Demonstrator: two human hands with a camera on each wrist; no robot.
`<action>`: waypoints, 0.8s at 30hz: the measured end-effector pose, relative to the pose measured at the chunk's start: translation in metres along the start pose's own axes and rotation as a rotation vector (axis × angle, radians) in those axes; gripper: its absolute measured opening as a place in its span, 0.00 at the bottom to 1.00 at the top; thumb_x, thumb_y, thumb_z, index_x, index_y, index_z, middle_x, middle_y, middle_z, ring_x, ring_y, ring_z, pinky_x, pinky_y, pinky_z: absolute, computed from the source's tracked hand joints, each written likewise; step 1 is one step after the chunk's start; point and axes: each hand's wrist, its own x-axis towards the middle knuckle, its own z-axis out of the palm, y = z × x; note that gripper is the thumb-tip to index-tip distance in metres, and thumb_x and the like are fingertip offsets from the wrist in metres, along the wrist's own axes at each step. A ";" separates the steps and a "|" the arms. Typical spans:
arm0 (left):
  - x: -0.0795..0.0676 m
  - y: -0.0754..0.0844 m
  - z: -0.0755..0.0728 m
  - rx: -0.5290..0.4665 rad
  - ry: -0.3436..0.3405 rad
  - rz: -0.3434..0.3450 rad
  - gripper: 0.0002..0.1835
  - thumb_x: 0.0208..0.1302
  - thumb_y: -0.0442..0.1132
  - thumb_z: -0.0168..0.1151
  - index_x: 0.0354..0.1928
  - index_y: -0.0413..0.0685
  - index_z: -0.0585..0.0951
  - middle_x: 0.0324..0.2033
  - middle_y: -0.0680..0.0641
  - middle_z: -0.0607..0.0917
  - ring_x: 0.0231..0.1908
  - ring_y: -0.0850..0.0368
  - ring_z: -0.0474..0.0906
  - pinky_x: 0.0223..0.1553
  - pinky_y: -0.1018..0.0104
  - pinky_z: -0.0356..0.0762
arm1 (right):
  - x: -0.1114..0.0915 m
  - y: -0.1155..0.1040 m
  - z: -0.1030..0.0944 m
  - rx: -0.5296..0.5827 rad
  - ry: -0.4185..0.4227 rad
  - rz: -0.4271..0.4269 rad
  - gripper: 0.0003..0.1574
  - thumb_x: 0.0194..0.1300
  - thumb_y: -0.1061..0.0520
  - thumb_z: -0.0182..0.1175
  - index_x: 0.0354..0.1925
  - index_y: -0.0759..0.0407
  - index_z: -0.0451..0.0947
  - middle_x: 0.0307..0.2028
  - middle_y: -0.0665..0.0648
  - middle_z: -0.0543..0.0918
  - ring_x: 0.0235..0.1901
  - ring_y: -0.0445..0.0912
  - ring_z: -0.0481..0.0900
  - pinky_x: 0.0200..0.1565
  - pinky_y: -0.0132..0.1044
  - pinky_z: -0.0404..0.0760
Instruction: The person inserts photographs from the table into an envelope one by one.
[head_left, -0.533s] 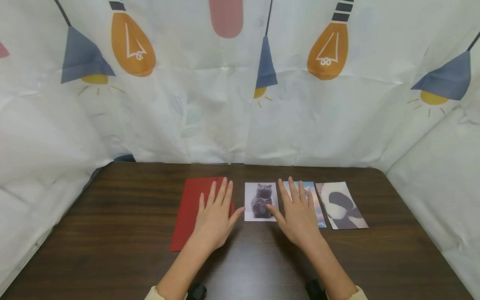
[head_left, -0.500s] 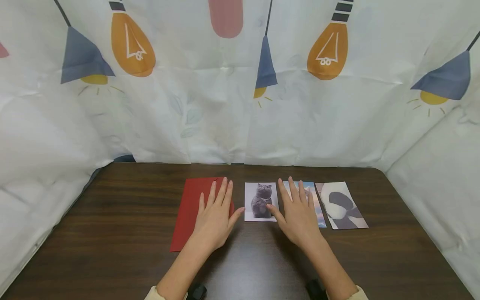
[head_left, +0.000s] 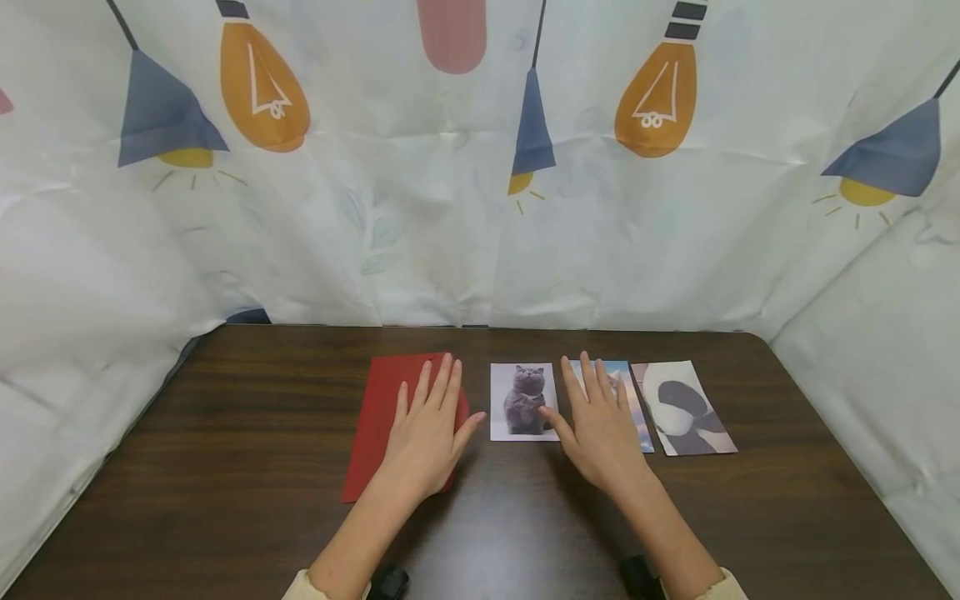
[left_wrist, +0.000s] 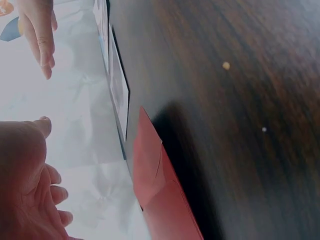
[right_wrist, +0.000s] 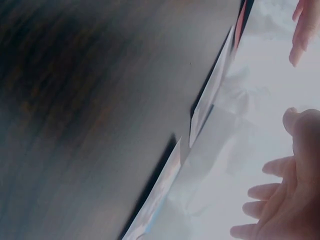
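Observation:
My left hand (head_left: 423, 437) is held above a red paper envelope (head_left: 369, 429), fingers straight and thumb spread. In the left wrist view the envelope's pointed flap (left_wrist: 148, 155) shows, and the hand is apart from it. My right hand (head_left: 606, 437) hovers palm down over a picture card (head_left: 640, 417) with blue and pink tones, hiding much of it. Its thumb overlaps the edge of a grey cat card (head_left: 525, 404) in the head view. Farther right lies a card with a grey and white picture (head_left: 686, 412). Neither hand holds anything.
Everything lies flat on a dark wood-grain table (head_left: 225, 467). A white cloth (head_left: 450, 233) printed with lamps and bulbs hangs behind and at both sides. Dark devices are strapped at both wrists, such as the right wrist device (head_left: 640, 577).
My hands have drifted slightly apart, the left a little leftward and the right a little rightward. The head view has shifted slightly. The envelope and cards stay in place.

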 end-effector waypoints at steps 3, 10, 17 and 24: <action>0.001 0.000 -0.001 0.006 -0.009 0.004 0.45 0.79 0.58 0.55 0.84 0.39 0.52 0.84 0.40 0.51 0.83 0.35 0.44 0.79 0.29 0.42 | 0.000 0.001 -0.001 -0.001 0.000 0.002 0.50 0.79 0.39 0.57 0.83 0.63 0.54 0.81 0.72 0.53 0.81 0.68 0.51 0.77 0.70 0.47; 0.001 -0.003 -0.002 0.021 -0.028 0.001 0.45 0.78 0.57 0.57 0.84 0.41 0.52 0.84 0.40 0.51 0.83 0.34 0.45 0.78 0.28 0.42 | 0.002 0.004 -0.002 0.013 -0.023 0.003 0.49 0.79 0.39 0.57 0.83 0.63 0.53 0.81 0.72 0.53 0.81 0.68 0.50 0.77 0.70 0.48; -0.001 -0.009 -0.004 0.033 -0.029 0.002 0.44 0.78 0.56 0.58 0.84 0.42 0.53 0.84 0.40 0.52 0.82 0.34 0.45 0.77 0.27 0.43 | 0.008 0.007 0.000 0.018 -0.034 -0.011 0.48 0.80 0.39 0.55 0.83 0.63 0.54 0.81 0.72 0.54 0.81 0.68 0.50 0.77 0.70 0.49; -0.002 -0.018 -0.006 0.048 -0.030 -0.005 0.45 0.77 0.56 0.59 0.84 0.42 0.55 0.84 0.38 0.52 0.82 0.32 0.45 0.77 0.26 0.42 | 0.016 0.009 0.001 0.040 -0.061 -0.018 0.48 0.80 0.39 0.55 0.83 0.63 0.54 0.81 0.72 0.54 0.80 0.68 0.51 0.76 0.71 0.53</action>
